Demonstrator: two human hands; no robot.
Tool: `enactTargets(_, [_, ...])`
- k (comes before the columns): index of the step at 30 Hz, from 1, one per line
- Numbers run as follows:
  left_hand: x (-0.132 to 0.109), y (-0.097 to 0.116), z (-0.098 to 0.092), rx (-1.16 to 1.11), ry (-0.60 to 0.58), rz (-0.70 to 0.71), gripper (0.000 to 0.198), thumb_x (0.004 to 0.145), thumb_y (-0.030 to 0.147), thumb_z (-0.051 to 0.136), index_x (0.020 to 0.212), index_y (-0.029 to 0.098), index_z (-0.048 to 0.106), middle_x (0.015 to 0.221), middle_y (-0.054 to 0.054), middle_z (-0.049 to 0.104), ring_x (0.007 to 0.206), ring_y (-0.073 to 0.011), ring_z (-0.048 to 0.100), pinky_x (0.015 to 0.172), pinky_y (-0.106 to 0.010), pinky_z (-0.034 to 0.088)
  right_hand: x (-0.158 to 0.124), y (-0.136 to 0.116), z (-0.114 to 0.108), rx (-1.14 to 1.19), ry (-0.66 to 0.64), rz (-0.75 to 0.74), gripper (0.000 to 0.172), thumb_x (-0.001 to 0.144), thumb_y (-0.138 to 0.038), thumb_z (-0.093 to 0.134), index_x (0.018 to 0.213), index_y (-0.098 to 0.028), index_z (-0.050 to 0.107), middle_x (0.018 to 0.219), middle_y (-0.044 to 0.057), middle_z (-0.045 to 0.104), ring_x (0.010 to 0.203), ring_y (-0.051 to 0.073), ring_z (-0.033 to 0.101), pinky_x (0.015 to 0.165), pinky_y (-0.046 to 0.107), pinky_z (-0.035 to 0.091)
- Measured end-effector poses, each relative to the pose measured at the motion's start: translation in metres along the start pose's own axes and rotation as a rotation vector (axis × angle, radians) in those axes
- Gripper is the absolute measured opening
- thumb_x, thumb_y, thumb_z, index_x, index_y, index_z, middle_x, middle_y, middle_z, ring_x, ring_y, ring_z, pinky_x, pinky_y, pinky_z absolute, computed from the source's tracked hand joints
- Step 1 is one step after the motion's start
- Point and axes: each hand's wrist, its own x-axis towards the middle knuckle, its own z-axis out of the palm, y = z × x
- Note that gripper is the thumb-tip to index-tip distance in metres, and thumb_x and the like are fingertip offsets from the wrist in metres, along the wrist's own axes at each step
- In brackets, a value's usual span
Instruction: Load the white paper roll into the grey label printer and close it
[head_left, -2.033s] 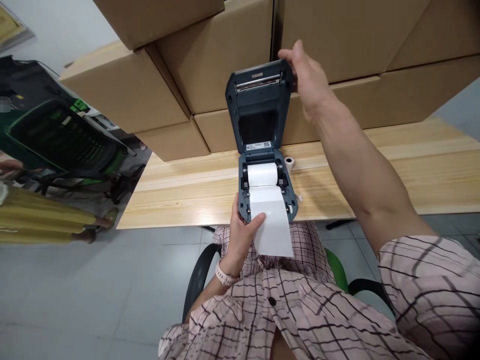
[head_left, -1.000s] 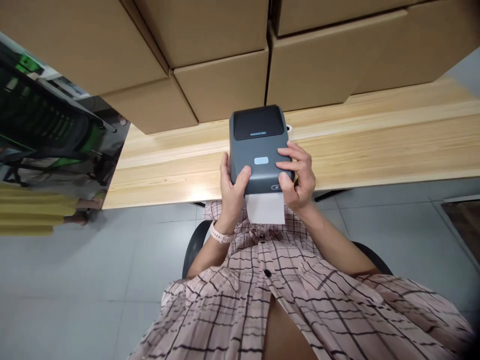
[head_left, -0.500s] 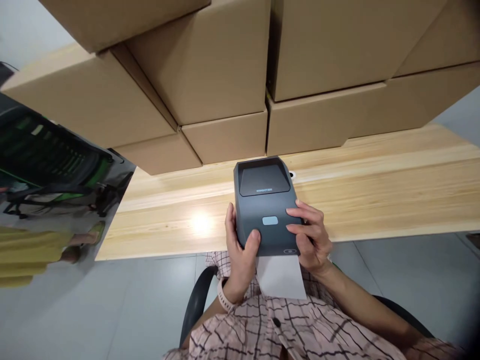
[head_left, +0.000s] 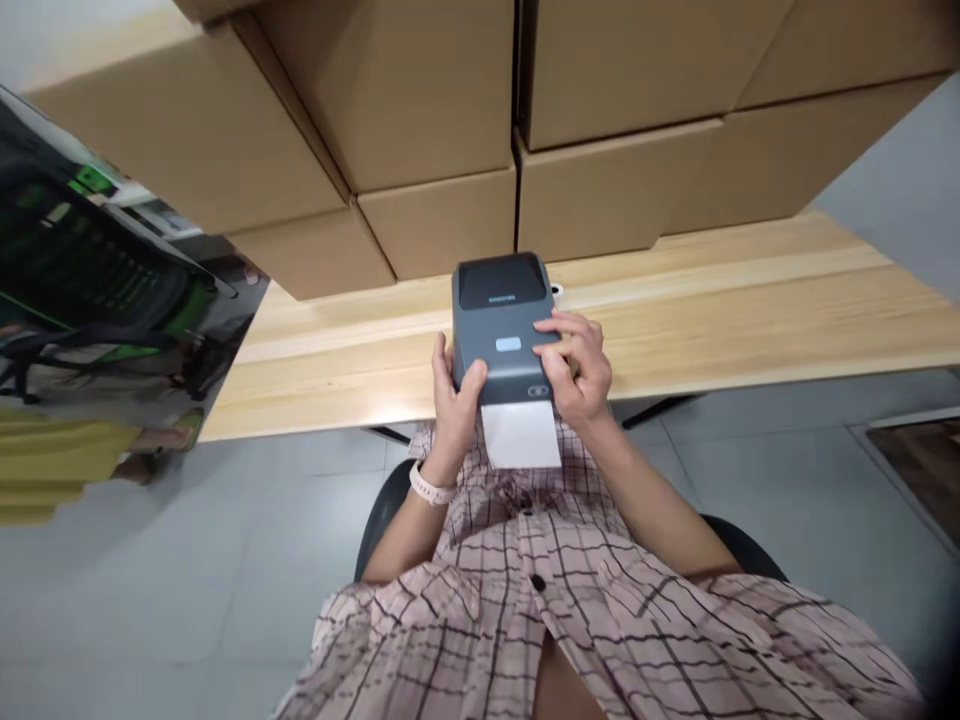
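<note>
A dark grey label printer [head_left: 476, 338] sits at the front edge of the wooden table, with a pale blue button [head_left: 508, 344] on its top. From its front slot a blank white label [head_left: 523, 437] hangs down past the table edge. My left hand [head_left: 456, 402] grips the printer's left side, its thumb on the top near the front corner. On the other side, my right hand [head_left: 583, 372] holds the right edge with bent fingers, the fingertips resting on the top right of the button. The right thumb is partly hidden.
Large cardboard boxes [head_left: 442, 225] are stacked along the back of the wooden table [head_left: 735, 300]. A small white round object [head_left: 556, 291] lies behind the printer. To the left are a dark office chair [head_left: 82, 260] and a person's yellow garment [head_left: 60, 465].
My view has shifted and pulled back, so the printer, hands and boxes appear higher in the picture. Both hands keep their places on the printer, and the label still hangs out.
</note>
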Motion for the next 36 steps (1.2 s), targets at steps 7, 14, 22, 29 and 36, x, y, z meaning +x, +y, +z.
enactTargets(7, [-0.083, -0.021, -0.01, 0.062, 0.045, -0.183, 0.048, 0.086, 0.061, 0.076, 0.111, 0.02, 0.072, 0.117, -0.011, 0.075, 0.114, -0.0279, 0.071, 0.103, -0.045, 0.056, 0.001, -0.003, -0.01, -0.117, -0.113, 0.0, 0.034, 0.109, -0.044, 0.043, 0.091, -0.028, 0.067, 0.118, 0.002, 0.077, 0.127, 0.026, 0.067, 0.114, 0.058, 0.044])
enactTargets(14, [-0.062, -0.019, 0.003, -0.126, -0.226, -0.396, 0.05, 0.07, 0.055, 0.092, 0.102, 0.018, 0.083, 0.108, -0.011, 0.084, 0.104, -0.0292, 0.076, 0.103, -0.05, 0.058, 0.012, -0.009, -0.017, -0.195, -0.211, -0.05, 0.042, 0.112, -0.051, 0.033, 0.101, -0.032, 0.07, 0.118, 0.002, 0.078, 0.125, 0.023, 0.066, 0.116, 0.054, 0.043])
enactTargets(22, [-0.069, -0.016, -0.002, -0.168, -0.239, -0.471, 0.036, 0.076, 0.048, 0.09, 0.099, 0.021, 0.084, 0.106, -0.007, 0.085, 0.095, -0.0235, 0.078, 0.097, -0.045, 0.061, 0.032, -0.015, -0.019, -0.191, -0.486, -0.061, 0.039, 0.111, -0.047, 0.04, 0.103, -0.031, 0.075, 0.137, 0.001, 0.074, 0.149, 0.035, 0.049, 0.126, 0.078, 0.012])
enactTargets(29, [-0.066, -0.009, -0.011, -0.042, -0.311, -0.452, 0.036, 0.08, 0.054, 0.086, 0.092, 0.019, 0.082, 0.096, -0.006, 0.082, 0.089, -0.0214, 0.074, 0.091, -0.04, 0.06, 0.045, -0.017, -0.012, -0.074, -0.568, 0.064, 0.025, 0.107, -0.043, 0.055, 0.092, -0.029, 0.07, 0.14, 0.001, 0.073, 0.16, 0.034, 0.037, 0.132, 0.078, -0.003])
enactTargets(36, [-0.047, -0.007, -0.038, 0.175, 0.141, 0.063, 0.045, 0.102, 0.062, 0.054, 0.126, 0.029, 0.073, 0.134, -0.007, 0.071, 0.125, -0.0247, 0.066, 0.107, -0.04, 0.055, -0.022, 0.002, -0.03, 0.096, -0.211, 0.254, 0.043, 0.108, -0.05, 0.045, 0.146, -0.039, 0.06, 0.167, 0.0, 0.05, 0.16, 0.029, 0.04, 0.131, 0.067, 0.031])
